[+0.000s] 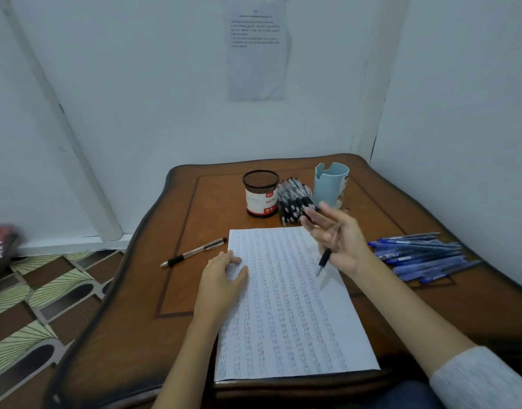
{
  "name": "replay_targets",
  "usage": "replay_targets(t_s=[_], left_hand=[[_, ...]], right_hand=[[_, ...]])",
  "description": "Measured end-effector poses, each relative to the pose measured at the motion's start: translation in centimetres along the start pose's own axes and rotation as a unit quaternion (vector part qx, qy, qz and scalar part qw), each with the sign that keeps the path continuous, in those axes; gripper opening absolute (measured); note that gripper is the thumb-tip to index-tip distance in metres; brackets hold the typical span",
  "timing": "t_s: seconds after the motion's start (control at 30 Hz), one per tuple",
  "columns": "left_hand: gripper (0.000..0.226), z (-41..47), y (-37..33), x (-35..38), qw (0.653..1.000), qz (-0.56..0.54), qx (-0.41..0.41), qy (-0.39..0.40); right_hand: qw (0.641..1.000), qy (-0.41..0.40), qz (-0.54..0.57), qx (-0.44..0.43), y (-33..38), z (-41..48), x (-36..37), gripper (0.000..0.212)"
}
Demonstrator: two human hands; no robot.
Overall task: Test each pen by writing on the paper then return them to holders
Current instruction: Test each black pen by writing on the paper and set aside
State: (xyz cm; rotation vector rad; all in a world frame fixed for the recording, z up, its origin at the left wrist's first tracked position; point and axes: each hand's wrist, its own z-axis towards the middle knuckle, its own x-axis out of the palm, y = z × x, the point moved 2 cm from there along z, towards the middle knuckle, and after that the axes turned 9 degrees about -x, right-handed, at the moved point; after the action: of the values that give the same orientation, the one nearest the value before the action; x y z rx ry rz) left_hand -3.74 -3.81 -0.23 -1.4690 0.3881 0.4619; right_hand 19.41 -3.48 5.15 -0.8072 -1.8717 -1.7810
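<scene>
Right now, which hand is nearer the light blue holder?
Right. The right hand, holding a black pen, is raised just in front of the light blue holder; the left hand rests on the paper at its left edge, farther away.

Wooden counter (212, 202) in a white-walled corner.
A printed sheet (256, 51) hangs on the back wall and a white strip (62, 128) slants up the left wall. Left of the counter lies a patterned floor (47, 305), with a blurred reddish thing (1, 246) at the frame's edge.
</scene>
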Motion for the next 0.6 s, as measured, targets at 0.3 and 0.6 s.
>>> replay_targets(t_s=[0.3, 0.6], left_hand=[[0.014, 0.0, -0.1, -0.1, 1.0, 0.007, -0.001, 0.008], [0.014, 0.1, 0.1, -0.1, 1.0, 0.005, 0.001, 0.003]], right_hand=[[0.991, -0.069, -0.092, 0.062, -0.9, -2.1, -3.4, 0.058], [0.889, -0.112, -0.406, -0.18, -1.6, -3.4, -3.4, 0.039]])
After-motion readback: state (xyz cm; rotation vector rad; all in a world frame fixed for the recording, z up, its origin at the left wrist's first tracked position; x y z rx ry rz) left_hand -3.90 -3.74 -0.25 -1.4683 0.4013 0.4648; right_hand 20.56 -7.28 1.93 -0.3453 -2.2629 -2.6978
